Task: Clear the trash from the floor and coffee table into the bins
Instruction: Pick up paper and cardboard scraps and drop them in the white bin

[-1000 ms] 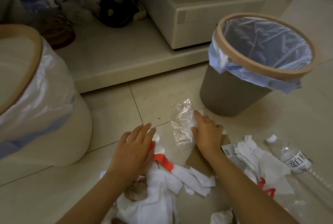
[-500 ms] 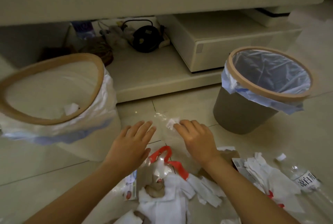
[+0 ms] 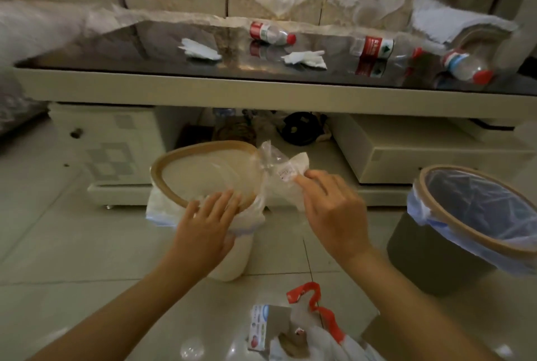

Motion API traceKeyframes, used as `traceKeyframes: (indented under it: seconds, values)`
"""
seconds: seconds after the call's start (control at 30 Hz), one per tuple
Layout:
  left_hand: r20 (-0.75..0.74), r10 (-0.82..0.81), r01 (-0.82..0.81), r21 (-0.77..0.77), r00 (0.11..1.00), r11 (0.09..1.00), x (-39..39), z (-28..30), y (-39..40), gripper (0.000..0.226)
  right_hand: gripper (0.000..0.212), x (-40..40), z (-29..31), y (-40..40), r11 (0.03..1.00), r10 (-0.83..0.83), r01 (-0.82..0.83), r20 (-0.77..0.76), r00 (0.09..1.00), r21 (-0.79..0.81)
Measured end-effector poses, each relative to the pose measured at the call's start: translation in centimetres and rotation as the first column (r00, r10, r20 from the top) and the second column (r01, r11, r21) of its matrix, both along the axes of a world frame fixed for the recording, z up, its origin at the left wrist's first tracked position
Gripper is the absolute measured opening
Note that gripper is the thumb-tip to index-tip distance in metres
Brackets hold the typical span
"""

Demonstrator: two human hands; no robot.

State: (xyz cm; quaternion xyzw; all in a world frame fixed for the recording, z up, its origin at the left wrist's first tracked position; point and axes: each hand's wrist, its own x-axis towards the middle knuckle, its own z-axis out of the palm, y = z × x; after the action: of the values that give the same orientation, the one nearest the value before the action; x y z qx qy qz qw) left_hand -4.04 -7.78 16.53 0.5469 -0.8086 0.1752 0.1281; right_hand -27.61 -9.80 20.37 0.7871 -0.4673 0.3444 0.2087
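So the right hand (image 3: 334, 209) has its grip pinched on a crumpled clear plastic wrapper (image 3: 276, 169), holding it up right at the far-right edge of the white bin (image 3: 203, 174), partly over the rim. The left hand (image 3: 207, 224) has a wide, relaxed grip, fingers flat on the near rim of that same bin, holding nothing. The grey bin (image 3: 453, 232) with the bluish liner sits on the floor well off to the right. Down near the bottom edge there's a pile of floor trash: a small carton (image 3: 261, 328), white tissue (image 3: 328, 343) and a red strip (image 3: 313, 299). Up on the glossy bench (image 3: 261, 93) lie three plastic bottles, one near the middle (image 3: 271, 32), one further right (image 3: 377, 47), one at the right end (image 3: 467, 65), plus two wads of tissue (image 3: 200, 49) (image 3: 305, 58).
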Motion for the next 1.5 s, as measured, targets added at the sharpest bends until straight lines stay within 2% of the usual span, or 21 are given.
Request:
traceKeyframes:
  seconds: [0.1,0.17,0.23,0.3,0.37,0.5,0.57,0.67,0.73,0.87,0.97,1.03,1.13,1.23,1.33,1.5]
  values:
    - [-0.021,0.023,-0.022,0.042,1.0,0.999,0.5,-0.6,0.3,0.065,0.027,5.3,2.4,-1.9,0.996,0.072,-0.069,0.046,0.996,-0.061]
    - [-0.035,0.037,-0.035,0.069,0.999,0.997,0.4,-0.9,0.1,0.062,0.032,8.6,3.2,-3.3,0.992,0.119,-0.118,0.015,0.993,-0.041]
    - [-0.058,0.038,-0.033,0.079,0.998,0.996,0.5,-1.0,-0.1,0.059,0.046,11.1,2.8,-4.9,0.98,0.162,-0.152,-0.079,0.984,0.125]
    - [-0.069,0.034,-0.029,0.072,0.997,0.997,0.6,-1.2,-0.2,0.055,0.06,12.5,1.7,-6.1,0.936,0.144,-0.062,-0.215,0.966,0.346]
    - [-0.084,0.025,-0.02,0.057,0.996,0.998,0.9,-1.4,-0.1,0.052,0.061,12.8,0.5,-7.0,0.892,0.123,0.007,-0.258,0.958,0.452]
    - [-0.098,0.003,-0.004,-0.008,0.995,1.0,1.3,-2.0,0.0,0.051,0.054,11.2,-0.6,-6.4,0.891,0.137,-0.022,-0.222,0.965,0.453]
    - [-0.094,-0.004,0.001,-0.037,0.996,0.999,1.0,-2.4,-0.1,0.055,0.051,9.7,-1.4,-5.3,0.922,0.156,-0.052,-0.246,0.957,0.385]
    - [-0.071,-0.028,0.024,-0.049,0.997,0.998,0.0,-3.2,-0.2,0.067,0.041,7.1,-2.8,-3.1,0.944,0.139,-0.082,-0.161,0.977,0.319]
    - [-0.019,-0.042,0.041,-0.061,0.999,0.997,-0.8,-3.8,-0.1,0.073,0.041,5.0,-4.3,-1.5,0.938,0.116,-0.068,-0.124,0.986,0.339]
    - [0.147,-0.13,0.139,-0.055,0.981,0.989,-2.4,-5.6,0.2,0.069,0.051,0.6,-8.1,1.9,0.903,0.07,0.005,-0.159,0.985,0.43]
    - [0.108,-0.215,0.207,0.08,0.971,0.975,-3.8,-7.7,0.9,0.071,0.055,-2.3,-11.2,4.6,0.825,0.066,0.075,-0.226,0.972,0.56]
    - [0.083,-0.249,0.228,0.203,0.965,0.952,-4.8,-9.6,1.5,0.073,0.058,-4.0,-13.4,6.0,0.735,0.116,0.09,-0.256,0.96,0.672]
    - [0.098,-0.275,0.216,0.393,0.956,0.894,-5.9,-12.8,2.3,0.074,0.065,-6.5,-16.4,7.5,0.588,0.216,0.105,-0.28,0.935,0.802]
    - [0.114,-0.259,0.15,0.568,0.959,0.809,-6.9,-15.6,3.4,0.083,0.075,-8.2,-18.7,9.0,0.483,0.171,0.14,-0.25,0.953,0.864]
    - [0.103,-0.206,0.075,0.704,0.973,0.706,-8.0,-17.7,4.4,0.093,0.087,-9.0,-20.6,10.5,0.421,0.094,0.177,-0.237,0.967,0.89]
    - [0.057,-0.121,0.033,0.769,0.991,0.639,-10.2,-19.4,4.4,0.093,0.097,-10.1,-22.7,12.4,0.357,0.028,0.168,-0.19,0.981,0.919]
